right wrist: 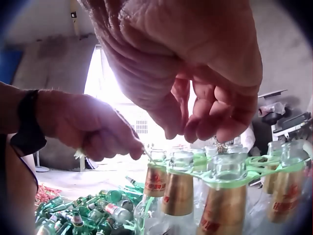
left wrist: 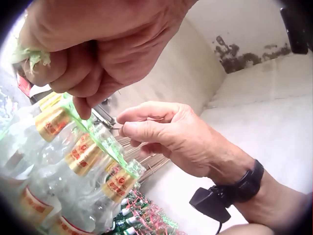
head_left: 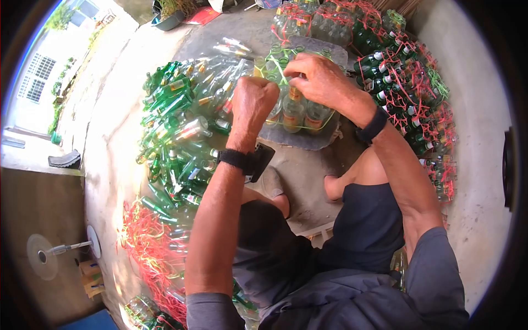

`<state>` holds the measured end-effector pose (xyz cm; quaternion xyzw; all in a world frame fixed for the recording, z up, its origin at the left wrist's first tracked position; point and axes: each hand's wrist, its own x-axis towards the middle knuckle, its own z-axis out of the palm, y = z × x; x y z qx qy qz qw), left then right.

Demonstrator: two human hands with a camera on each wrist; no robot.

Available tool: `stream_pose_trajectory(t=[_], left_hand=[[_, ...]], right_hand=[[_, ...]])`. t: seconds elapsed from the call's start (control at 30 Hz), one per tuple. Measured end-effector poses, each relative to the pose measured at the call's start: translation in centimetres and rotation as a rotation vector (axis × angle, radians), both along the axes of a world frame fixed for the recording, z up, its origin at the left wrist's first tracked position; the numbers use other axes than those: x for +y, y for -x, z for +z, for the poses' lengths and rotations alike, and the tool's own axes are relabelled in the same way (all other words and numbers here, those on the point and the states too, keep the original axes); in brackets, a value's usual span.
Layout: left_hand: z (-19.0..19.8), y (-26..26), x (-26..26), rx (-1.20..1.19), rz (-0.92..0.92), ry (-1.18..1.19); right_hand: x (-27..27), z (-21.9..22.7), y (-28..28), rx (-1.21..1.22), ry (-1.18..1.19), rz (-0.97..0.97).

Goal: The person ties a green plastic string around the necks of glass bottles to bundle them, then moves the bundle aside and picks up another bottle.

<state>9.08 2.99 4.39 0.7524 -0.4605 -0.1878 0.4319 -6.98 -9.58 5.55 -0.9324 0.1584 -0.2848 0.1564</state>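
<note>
Landmark = bottle cluster point(head_left: 294, 107), standing upright on a mat point(head_left: 308, 140) on the floor, just ahead of the person's knees. Left hand point(head_left: 252, 104) sits at the cluster's left edge; right hand point(head_left: 319, 80) on top of it, w/ fingers point(right wrist: 205, 122) just above the necks. Strap point(right wrist: 230, 176) runs round the necks. Loose bottle heap point(head_left: 176, 132) lies left of the cluster, touching the mat's left side. Tied bundles point(head_left: 407, 82) stacked right of & behind the cluster. Pile of ties point(head_left: 148, 247) left of the cluster, nearer the person, beyond the heap. Fan point(head_left: 49, 253) farther left.
</note>
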Motion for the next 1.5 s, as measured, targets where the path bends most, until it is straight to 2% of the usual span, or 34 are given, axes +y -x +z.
stream_pose_trajectory(t=[0.07,0.2,0.27,0.4,0.5,0.53,0.6,0.63,0.67,0.73,0.77,0.8,0.87,0.9,0.97,1.1,1.17,1.27,1.5], left_hand=[[0.0,-0.9,-0.6,-0.094,-0.045,-0.011],[2.0,-1.0,-0.8,-0.120,-0.056,-0.030],[3.1,-1.1,-0.7,-0.098,-0.083,-0.089],[3.6,-2.0,-0.8,-0.019,-0.157,-0.030],[4.1,-2.4,-0.2,0.185,-0.239,0.107],[4.4,-2.3,0.0,0.187,-0.237,0.106],[4.7,-2.3,0.0,0.420,-0.149,0.195],[4.8,-2.6,-0.1,0.514,-0.119,0.166],[4.7,-2.2,-0.2,0.514,-0.118,0.167],[3.5,-1.2,-0.6,0.493,-0.037,0.219],[1.7,-1.5,-1.0,0.371,-0.098,0.320],[1.5,-1.4,-1.5,0.117,-0.073,0.328],[0.9,-1.2,-1.4,0.173,-0.078,0.154],[0.1,-1.2,-1.7,0.176,-0.076,0.154],[-1.3,-1.4,-2.3,-0.240,-0.092,0.181],[-1.1,-0.9,-2.3,-0.308,-0.092,0.134],[-1.3,-0.5,-2.0,-0.420,-0.041,0.166],[-1.7,-0.9,-2.5,-0.351,-0.046,0.180],[-1.9,-1.1,-3.0,-0.401,-0.069,0.222]], right_hand=[[0.2,-1.2,-1.0,0.008,-0.024,0.001],[0.2,-2.1,-2.0,-0.011,-0.057,-0.008],[0.1,-2.2,-2.3,0.009,-0.074,-0.007],[-0.2,-1.9,-2.7,0.005,-0.145,-0.033],[0.0,-1.5,-2.7,-0.022,-0.175,-0.022],[0.0,-1.5,-2.7,-0.032,-0.212,-0.031],[-0.5,-1.6,-2.7,-0.024,-0.222,-0.028],[-0.8,-1.6,-2.7,-0.018,-0.233,-0.027],[-1.0,-1.7,-2.6,-0.017,-0.233,-0.026],[-1.2,-1.6,-2.7,-0.027,-0.348,-0.051],[-1.3,-1.5,-2.8,-0.027,-0.347,-0.048],[-1.2,-1.1,-2.7,-0.021,-0.369,-0.061],[-1.3,-1.2,-2.6,-0.009,-0.393,-0.076],[-1.7,-1.4,-2.7,-0.037,-0.337,-0.061],[-2.3,-1.8,-2.7,-0.066,-0.280,-0.045],[-2.5,-1.8,-2.9,-0.090,-0.294,-0.056],[-2.4,-1.6,-2.8,-0.091,-0.300,-0.064],[-2.6,-1.5,-2.6,-0.135,-0.238,-0.063],[-3.4,-1.6,-2.4,-0.103,-0.207,-0.096]])
